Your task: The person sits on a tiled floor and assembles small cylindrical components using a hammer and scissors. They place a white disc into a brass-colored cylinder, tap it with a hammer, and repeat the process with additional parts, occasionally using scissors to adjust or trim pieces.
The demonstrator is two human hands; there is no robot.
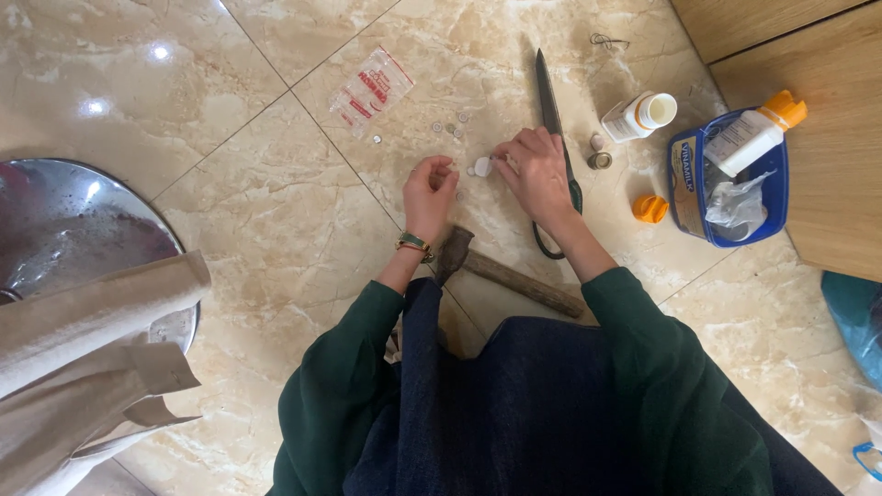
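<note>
Beige marble floor tiles (276, 211) fill the view. Right hand (537, 170) pinches a small white disc (482, 166) at its fingertips, knuckles up, partly covering the long scissors (551, 110). Left hand (430, 191) has fingers curled together just beside the disc; whether it holds anything is unclear. Tiny discs (450, 124) lie beyond. A hammer (501, 271) rests near the wrists, its handle end hidden by the dark lap.

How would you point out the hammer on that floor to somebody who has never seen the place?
Start at the person's left hand on the marble floor. Just below its wrist lies the hammer, pointing toward the right sleeve. Unlike the long scissors beside it, it has a rough wooden handle.
</note>
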